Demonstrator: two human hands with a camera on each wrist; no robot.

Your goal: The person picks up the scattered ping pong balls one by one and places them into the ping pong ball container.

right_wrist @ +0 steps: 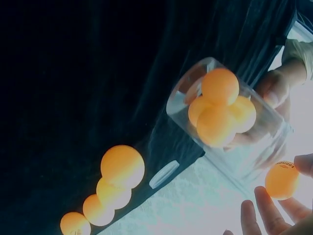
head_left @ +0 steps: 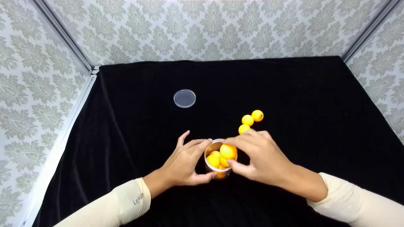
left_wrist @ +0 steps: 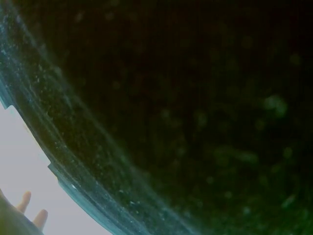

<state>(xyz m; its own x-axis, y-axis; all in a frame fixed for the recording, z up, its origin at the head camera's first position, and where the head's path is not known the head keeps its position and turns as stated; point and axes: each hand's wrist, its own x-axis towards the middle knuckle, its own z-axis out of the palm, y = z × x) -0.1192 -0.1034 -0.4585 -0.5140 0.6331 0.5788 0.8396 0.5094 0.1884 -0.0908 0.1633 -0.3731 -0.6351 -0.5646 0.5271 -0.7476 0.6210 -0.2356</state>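
My left hand [head_left: 186, 160] grips a clear plastic jar [head_left: 221, 176] from the left, with fingers and thumb around its side near the rim. Several orange table tennis balls [right_wrist: 216, 125] lie inside the jar. Above the jar's mouth my right hand [head_left: 263, 157] pinches another orange table tennis ball [right_wrist: 282, 180] between thumb and fingers; dark lettering shows on it in the right wrist view. The left wrist view is mostly dark, with fingertips [left_wrist: 40, 219] in its lower left corner.
Several more orange balls [right_wrist: 113, 193] sit in a row on the black cloth [head_left: 142, 94], just beyond my right hand. A round clear lid [head_left: 184, 98] lies flat further back. Patterned walls [head_left: 195, 31] enclose the back and sides.
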